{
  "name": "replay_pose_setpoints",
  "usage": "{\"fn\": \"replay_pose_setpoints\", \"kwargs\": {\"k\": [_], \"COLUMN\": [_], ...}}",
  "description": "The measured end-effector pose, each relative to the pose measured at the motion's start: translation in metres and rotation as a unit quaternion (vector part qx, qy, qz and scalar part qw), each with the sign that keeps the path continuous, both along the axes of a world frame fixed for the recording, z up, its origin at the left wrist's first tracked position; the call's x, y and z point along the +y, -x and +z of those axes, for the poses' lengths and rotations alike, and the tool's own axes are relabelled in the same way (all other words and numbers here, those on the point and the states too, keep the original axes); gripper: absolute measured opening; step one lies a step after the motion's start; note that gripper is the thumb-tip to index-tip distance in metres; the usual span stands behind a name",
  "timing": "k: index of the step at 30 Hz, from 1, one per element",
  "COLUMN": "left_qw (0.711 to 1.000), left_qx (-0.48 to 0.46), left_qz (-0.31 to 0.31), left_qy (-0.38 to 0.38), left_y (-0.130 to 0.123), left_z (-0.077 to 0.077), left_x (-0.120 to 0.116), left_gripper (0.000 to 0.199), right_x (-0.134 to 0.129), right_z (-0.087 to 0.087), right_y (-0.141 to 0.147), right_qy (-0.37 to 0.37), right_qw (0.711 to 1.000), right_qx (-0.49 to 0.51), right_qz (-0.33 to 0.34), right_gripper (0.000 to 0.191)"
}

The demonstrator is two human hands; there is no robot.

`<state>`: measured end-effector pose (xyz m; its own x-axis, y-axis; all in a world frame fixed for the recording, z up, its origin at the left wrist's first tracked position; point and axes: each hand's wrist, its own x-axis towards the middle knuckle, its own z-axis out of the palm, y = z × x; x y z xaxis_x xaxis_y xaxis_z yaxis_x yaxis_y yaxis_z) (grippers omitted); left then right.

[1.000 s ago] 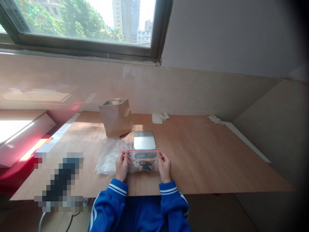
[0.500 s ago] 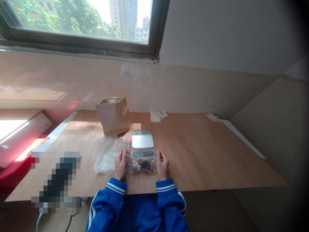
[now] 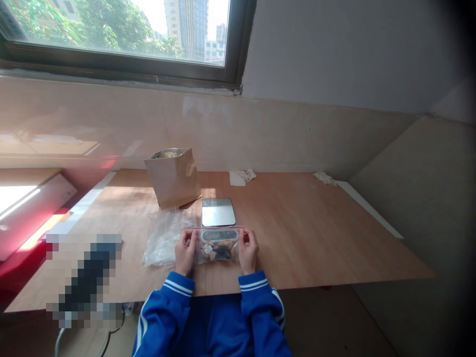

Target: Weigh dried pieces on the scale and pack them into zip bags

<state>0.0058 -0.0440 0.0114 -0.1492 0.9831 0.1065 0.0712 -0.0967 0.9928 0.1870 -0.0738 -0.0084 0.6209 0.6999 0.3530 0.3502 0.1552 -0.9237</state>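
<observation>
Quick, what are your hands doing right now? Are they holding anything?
Left hand: closed, holding the side of the red-topped zip bag.
Right hand: closed, holding the other side of it.

The left hand (image 3: 185, 253) and right hand (image 3: 248, 252) stood apart, level with each other, just beyond the front edge of the table (image 3: 316, 243), with fingers curled inward in a pinching grip. Both forearms, covered by blue sleeves (image 3: 174, 292) with white stripes, extended forward across that edge.

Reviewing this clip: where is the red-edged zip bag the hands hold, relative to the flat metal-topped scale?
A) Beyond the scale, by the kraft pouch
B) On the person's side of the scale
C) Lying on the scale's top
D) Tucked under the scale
B: the left hand and right hand hold the zip bag on the person's side of the metal-topped scale.
</observation>
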Motion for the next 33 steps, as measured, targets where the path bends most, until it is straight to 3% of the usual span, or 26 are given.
{"fn": "replay_pose_setpoints", "kwargs": {"k": [8, 14, 18, 23, 26, 33], "left_qw": [1.000, 0.998, 0.999, 0.996, 0.996, 0.998], "left_qx": [-0.007, -0.045, -0.042, -0.044, -0.038, -0.019], "left_qz": [-0.004, -0.015, 0.016, 0.079, 0.084, 0.050], "left_qy": [0.012, 0.033, 0.031, 0.017, 0.019, 0.034], "left_y": [-0.001, 0.001, 0.000, -0.009, -0.010, 0.000], "left_z": [0.000, -0.001, 0.001, 0.014, 0.017, -0.002], "left_x": [0.000, 0.001, 0.000, -0.004, -0.005, -0.002], "left_gripper": [0.034, 0.038, 0.039, 0.032, 0.029, 0.031], "right_x": [-0.001, -0.002, -0.002, -0.003, -0.004, -0.005], "right_z": [0.000, 0.002, 0.000, -0.003, -0.003, -0.002], "right_y": [0.000, 0.001, 0.001, 0.001, 0.002, 0.002], "right_qy": [0.003, 0.010, 0.029, 0.041, 0.044, 0.034], "right_qw": [1.000, 0.997, 0.994, 0.994, 0.993, 0.991], "right_qx": [0.003, 0.072, 0.096, 0.091, 0.090, 0.115], "right_qz": [0.003, 0.022, 0.051, 0.054, 0.058, 0.061], "right_gripper": [0.034, 0.036, 0.034, 0.032, 0.031, 0.030]}}
